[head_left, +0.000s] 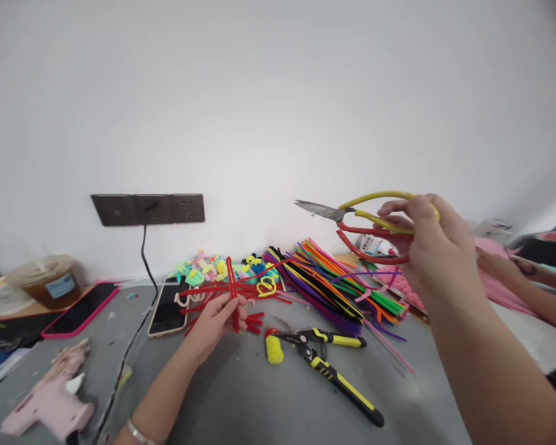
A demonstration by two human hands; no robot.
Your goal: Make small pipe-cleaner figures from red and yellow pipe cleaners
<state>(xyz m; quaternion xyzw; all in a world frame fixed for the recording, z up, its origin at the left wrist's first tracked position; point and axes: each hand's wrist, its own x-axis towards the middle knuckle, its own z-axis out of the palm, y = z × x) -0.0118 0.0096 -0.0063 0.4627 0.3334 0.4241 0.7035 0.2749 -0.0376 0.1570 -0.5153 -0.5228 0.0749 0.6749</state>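
My left hand [223, 316] pinches a red pipe cleaner [232, 278] that is folded into a narrow upright loop. Raised on the right, my right hand [429, 241] grips a pair of scissors [322, 210] with one yellow and one red handle; the blades point left and look closed or nearly so. Loose red pipe cleaners [278, 290] lie behind my left hand, beside a curled yellow pipe cleaner [266, 286]. A small yellow piece with a red top [274, 347] rests on the table by the tip of yellow-and-black pliers [343, 386], whose handles are spread.
Bundles of coloured pipe cleaners [328, 284] lie at the back. Left are a phone [167, 309], a pink-edged phone [81, 310], a lidded drink cup [50, 281], a pink glue gun [50, 395] and a black cord [132, 340]. At far right show another person's arms [528, 278].
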